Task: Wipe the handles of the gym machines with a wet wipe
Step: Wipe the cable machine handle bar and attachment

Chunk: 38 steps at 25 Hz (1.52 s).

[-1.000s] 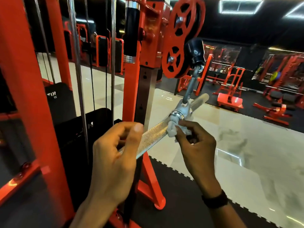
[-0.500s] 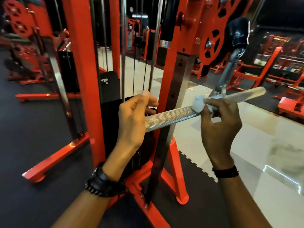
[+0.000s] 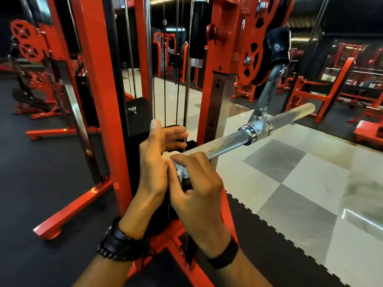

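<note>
A knurled steel bar handle [image 3: 223, 145] hangs by a swivel link from the red cable machine [image 3: 97, 83], slanting from lower left to upper right. My right hand [image 3: 196, 183] grips a crumpled white wet wipe [image 3: 179, 168] wrapped on the bar's near end. My left hand [image 3: 159, 160] stands beside that end with its fingers loosely spread, and its palm touches the wipe. The tip of the bar is hidden under both hands.
A red pulley wheel [image 3: 252, 50] and a black rubber stopper [image 3: 277, 46] sit above the bar. Guide rods, cables and a black weight stack [image 3: 136, 117] stand behind my hands. Red frame feet [image 3: 68, 212] lie on black mat; polished tiles and more red machines lie to the right.
My right hand has slid the wipe down the bar from the centre collar to the near end. My left hand has let go of the bar and opened its fingers.
</note>
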Motion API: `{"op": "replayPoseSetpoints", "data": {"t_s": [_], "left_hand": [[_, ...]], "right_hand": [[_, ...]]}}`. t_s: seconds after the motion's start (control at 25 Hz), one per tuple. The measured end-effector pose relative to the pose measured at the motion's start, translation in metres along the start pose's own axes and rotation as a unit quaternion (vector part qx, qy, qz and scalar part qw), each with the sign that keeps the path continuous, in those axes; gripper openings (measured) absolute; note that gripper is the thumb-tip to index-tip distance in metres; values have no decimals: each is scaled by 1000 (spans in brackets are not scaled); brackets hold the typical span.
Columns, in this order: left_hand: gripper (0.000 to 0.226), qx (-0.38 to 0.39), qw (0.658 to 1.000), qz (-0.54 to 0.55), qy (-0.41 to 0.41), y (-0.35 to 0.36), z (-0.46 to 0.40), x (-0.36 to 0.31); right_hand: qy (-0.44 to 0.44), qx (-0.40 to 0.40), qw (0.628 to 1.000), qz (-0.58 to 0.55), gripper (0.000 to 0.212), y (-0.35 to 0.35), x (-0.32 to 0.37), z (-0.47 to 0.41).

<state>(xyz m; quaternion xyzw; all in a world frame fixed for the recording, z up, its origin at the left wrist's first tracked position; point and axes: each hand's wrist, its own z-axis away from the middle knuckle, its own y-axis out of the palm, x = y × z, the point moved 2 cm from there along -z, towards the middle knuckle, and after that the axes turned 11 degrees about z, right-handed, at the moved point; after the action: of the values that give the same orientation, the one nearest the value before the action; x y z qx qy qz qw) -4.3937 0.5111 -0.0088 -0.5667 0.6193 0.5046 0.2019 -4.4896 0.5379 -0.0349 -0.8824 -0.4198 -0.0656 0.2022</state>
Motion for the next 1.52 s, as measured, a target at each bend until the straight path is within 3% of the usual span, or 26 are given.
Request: {"op": "replayPoseSetpoints", "data": {"t_s": [0.08,0.2,0.28,0.4,0.56,0.64,0.92,1.08,1.24,1.36,1.52], "left_hand": [[74,0,1000,7,-4,-1,1,-2],[73,-9,1000,-24,7,-1,3,-5],[73,-12,999,-36,0,1,5,-2],[73,-19,999,-44,-23,3,6,4],[72,-11,997,-53,-48,1,8,9],[70,0,996,-77,-43,-5,11,9],[32,51,944,-324,46,-21,38,20],[38,50,952,-296,57,-18,38,21],[52,9,973,-231,-2,-26,30,22],[51,10,975,-219,-35,-28,31,10],[50,16,969,-247,-8,-22,36,-5]], "right_hand": [[-8,-11,999,44,14,-11,-22,-8],[78,-88,984,131,11,-36,-93,-37],[122,-97,973,168,14,-46,-120,-49],[108,-76,981,144,11,-31,-92,-34],[-11,34,998,53,13,4,-12,14],[-41,47,996,57,14,2,-16,14],[109,-109,974,165,26,-50,-127,-43],[112,-110,983,98,8,-26,-83,-19],[22,-17,1000,9,11,2,-17,15],[16,-36,997,67,13,-17,-46,-3],[130,-124,970,163,14,-53,-110,-38]]}}
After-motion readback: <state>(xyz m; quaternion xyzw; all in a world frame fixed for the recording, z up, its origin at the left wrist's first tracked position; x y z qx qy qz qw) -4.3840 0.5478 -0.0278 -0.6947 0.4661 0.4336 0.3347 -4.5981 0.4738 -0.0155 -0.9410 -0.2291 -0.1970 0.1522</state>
